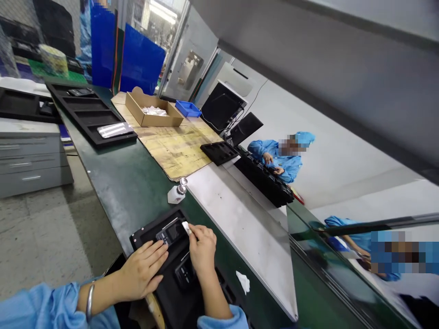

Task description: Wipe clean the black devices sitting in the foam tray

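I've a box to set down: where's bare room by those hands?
Bare green bench lies between the white bottle, cardboard sheet and black tray; the steel plate is bare too. Crowded: the tray under the left hand and right hand.

Along the green counter [132,183], a small white bottle with a metal pump top [177,193] near the edge, and a crumpled white wipe [243,282] just beside a steel plate [240,219]. Farther along, an open cardboard box [144,119] with white tissue [154,110] inside, on a worn cardboard sheet [168,148], and a blue plastic bin [187,108] just past it. Toward the far left corner, a black compartment tray [85,109] under flat silver pieces [115,130], probably metal. Beyond the counter, a dark monitor [221,106], then a co-worker in a blue smock and hood [270,153], hands over a black tray [264,180]. Below the counter's left edge, grey drawers [30,162].
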The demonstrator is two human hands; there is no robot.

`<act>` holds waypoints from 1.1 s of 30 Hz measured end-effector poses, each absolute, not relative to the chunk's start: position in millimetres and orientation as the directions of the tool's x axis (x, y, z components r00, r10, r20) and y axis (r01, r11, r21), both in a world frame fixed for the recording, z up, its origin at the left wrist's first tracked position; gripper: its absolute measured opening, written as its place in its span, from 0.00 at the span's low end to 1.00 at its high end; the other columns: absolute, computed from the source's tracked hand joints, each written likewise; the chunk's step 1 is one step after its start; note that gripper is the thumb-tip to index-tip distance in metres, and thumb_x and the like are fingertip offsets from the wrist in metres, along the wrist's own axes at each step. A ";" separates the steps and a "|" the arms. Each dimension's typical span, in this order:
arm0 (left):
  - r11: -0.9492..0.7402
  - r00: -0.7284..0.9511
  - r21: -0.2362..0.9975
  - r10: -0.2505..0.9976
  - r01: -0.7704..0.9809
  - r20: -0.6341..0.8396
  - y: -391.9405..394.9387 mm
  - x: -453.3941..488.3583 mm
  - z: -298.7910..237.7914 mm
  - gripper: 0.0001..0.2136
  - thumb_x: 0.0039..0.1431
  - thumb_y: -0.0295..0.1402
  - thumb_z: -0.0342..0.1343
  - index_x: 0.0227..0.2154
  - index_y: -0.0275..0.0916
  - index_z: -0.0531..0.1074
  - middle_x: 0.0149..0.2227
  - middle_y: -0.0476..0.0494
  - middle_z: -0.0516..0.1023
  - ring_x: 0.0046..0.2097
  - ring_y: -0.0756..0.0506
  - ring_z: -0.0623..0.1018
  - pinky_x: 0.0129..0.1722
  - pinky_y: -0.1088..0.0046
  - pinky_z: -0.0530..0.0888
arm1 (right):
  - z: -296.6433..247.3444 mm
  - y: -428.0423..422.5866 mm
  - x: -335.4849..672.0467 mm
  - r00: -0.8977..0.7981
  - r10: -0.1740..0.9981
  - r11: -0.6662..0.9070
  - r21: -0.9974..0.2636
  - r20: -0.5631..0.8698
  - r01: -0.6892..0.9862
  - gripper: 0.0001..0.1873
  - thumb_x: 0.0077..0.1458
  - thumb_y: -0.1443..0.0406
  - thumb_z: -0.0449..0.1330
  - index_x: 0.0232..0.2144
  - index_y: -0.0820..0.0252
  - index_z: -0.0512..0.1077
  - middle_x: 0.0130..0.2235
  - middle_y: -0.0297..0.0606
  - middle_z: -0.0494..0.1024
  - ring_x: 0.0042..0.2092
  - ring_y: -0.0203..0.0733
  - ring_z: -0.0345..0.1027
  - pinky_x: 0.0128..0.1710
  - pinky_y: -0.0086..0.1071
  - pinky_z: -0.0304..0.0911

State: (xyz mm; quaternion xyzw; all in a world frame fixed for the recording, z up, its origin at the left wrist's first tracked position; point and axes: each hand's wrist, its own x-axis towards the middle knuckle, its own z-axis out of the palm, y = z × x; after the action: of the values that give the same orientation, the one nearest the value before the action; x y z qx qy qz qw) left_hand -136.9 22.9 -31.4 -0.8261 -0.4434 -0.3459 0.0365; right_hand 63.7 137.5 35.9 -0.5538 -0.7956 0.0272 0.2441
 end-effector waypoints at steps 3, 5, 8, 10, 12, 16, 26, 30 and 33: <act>-0.603 0.372 0.254 0.716 0.756 0.590 24.3 -137.9 -29.8 0.21 0.60 0.32 0.51 0.55 0.33 0.71 0.59 0.37 0.74 0.62 0.37 0.70 0.59 0.58 0.64 | 22.6 128.1 48.6 -0.256 0.900 0.366 -0.293 0.353 0.883 0.14 0.60 0.70 0.56 0.42 0.52 0.80 0.39 0.36 0.78 0.42 0.44 0.63 0.53 0.43 0.50; -0.609 0.378 0.263 0.717 0.748 0.585 24.9 -138.2 -28.9 0.20 0.60 0.32 0.52 0.55 0.33 0.72 0.58 0.37 0.75 0.61 0.37 0.71 0.58 0.59 0.66 | 17.3 119.1 39.4 -0.271 0.898 0.376 -0.285 0.346 0.882 0.15 0.61 0.71 0.55 0.42 0.53 0.79 0.38 0.37 0.77 0.42 0.44 0.63 0.56 0.46 0.47; -0.614 0.375 0.279 0.717 0.738 0.588 25.2 -137.6 -28.7 0.21 0.60 0.32 0.52 0.55 0.32 0.71 0.56 0.36 0.76 0.60 0.37 0.72 0.57 0.60 0.67 | 14.0 105.7 32.5 -0.380 0.863 0.478 -0.291 0.333 0.829 0.16 0.60 0.71 0.56 0.43 0.50 0.78 0.37 0.35 0.76 0.41 0.42 0.63 0.59 0.47 0.44; -0.613 0.371 0.285 0.719 0.737 0.588 25.2 -136.9 -29.2 0.21 0.60 0.32 0.52 0.55 0.31 0.71 0.56 0.36 0.76 0.60 0.37 0.72 0.56 0.59 0.67 | 14.6 105.8 31.4 -0.407 0.852 0.499 -0.273 0.329 0.823 0.16 0.58 0.71 0.57 0.44 0.48 0.78 0.38 0.34 0.76 0.42 0.42 0.63 0.59 0.49 0.43; -0.613 0.371 0.288 0.721 0.736 0.585 25.2 -136.5 -29.8 0.20 0.60 0.32 0.52 0.54 0.32 0.72 0.57 0.36 0.76 0.60 0.37 0.72 0.56 0.59 0.67 | 16.6 114.1 30.5 -0.353 0.873 0.442 -0.240 0.338 0.864 0.15 0.58 0.71 0.57 0.43 0.49 0.78 0.38 0.36 0.77 0.42 0.44 0.62 0.58 0.50 0.44; -0.616 0.369 0.286 0.715 0.733 0.593 25.7 -136.9 -29.3 0.20 0.59 0.32 0.51 0.53 0.32 0.73 0.56 0.36 0.76 0.59 0.37 0.72 0.55 0.60 0.68 | 20.2 129.9 24.4 -0.431 0.847 0.506 -0.229 0.310 0.831 0.16 0.57 0.71 0.58 0.43 0.48 0.78 0.37 0.35 0.77 0.42 0.43 0.62 0.59 0.50 0.44; -0.615 0.362 0.292 0.715 0.732 0.598 25.5 -136.2 -29.0 0.19 0.59 0.32 0.51 0.52 0.32 0.74 0.54 0.35 0.77 0.59 0.36 0.73 0.52 0.60 0.70 | 22.8 131.9 22.9 -0.494 0.826 0.556 -0.244 0.272 0.795 0.17 0.55 0.71 0.59 0.42 0.45 0.78 0.38 0.33 0.77 0.44 0.44 0.63 0.62 0.54 0.38; -0.613 0.364 0.301 0.723 0.731 0.588 25.8 -136.2 -27.2 0.18 0.60 0.31 0.51 0.51 0.33 0.74 0.56 0.35 0.76 0.60 0.36 0.72 0.53 0.60 0.70 | 26.6 135.9 21.0 -0.342 0.902 0.408 -0.266 0.262 0.873 0.15 0.58 0.72 0.58 0.40 0.47 0.79 0.39 0.34 0.78 0.45 0.45 0.62 0.61 0.54 0.41; -0.607 0.359 0.305 0.728 0.734 0.585 26.6 -135.8 -23.2 0.18 0.60 0.31 0.50 0.51 0.33 0.74 0.55 0.36 0.77 0.59 0.37 0.73 0.51 0.59 0.70 | 29.8 120.0 23.3 -0.479 0.845 0.532 -0.270 0.240 0.803 0.15 0.59 0.70 0.58 0.43 0.44 0.77 0.38 0.32 0.78 0.44 0.43 0.63 0.63 0.55 0.35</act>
State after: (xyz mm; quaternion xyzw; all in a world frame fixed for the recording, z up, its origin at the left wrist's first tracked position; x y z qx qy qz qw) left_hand -135.8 26.6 -23.2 -0.8242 -0.4433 -0.3523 0.0046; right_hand 23.3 120.0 29.8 -0.4802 -0.8577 0.0601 0.1736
